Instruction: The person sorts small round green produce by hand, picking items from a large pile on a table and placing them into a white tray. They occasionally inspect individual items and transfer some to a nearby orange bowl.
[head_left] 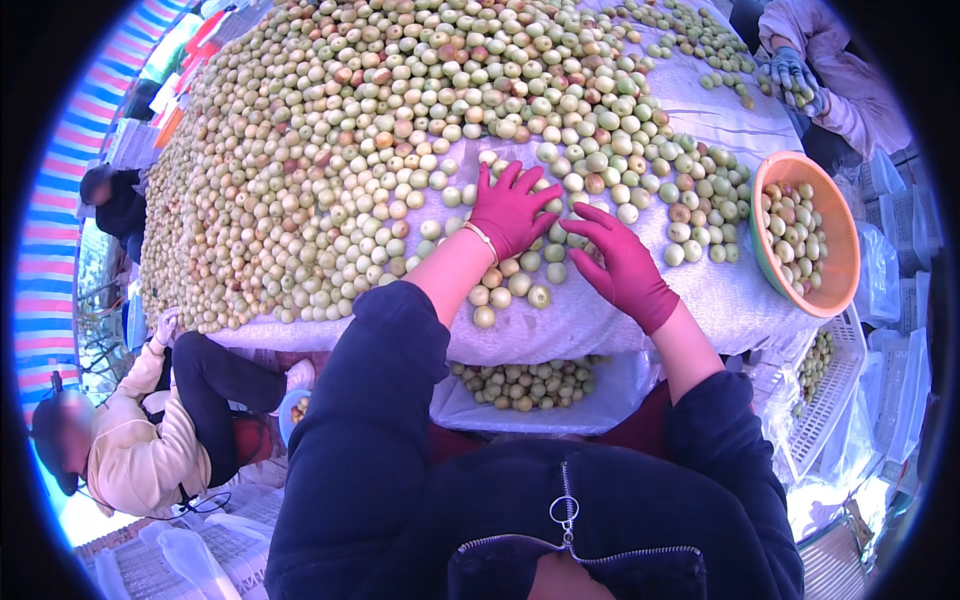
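Left hand (512,210), red-gloved, lay over the fruits at centre frame, fingers spread wide; couldn't tell if anything sat under the palm; right hand (628,272), just right of it, thumb and fingers well apart, no fruit visible between them; round green-to-reddish fruits (350,120) heaped across upper left and centre on a pale sheet (570,322); orange basket (842,245) holding more, right of frame; co-worker (150,450) sat lower left.
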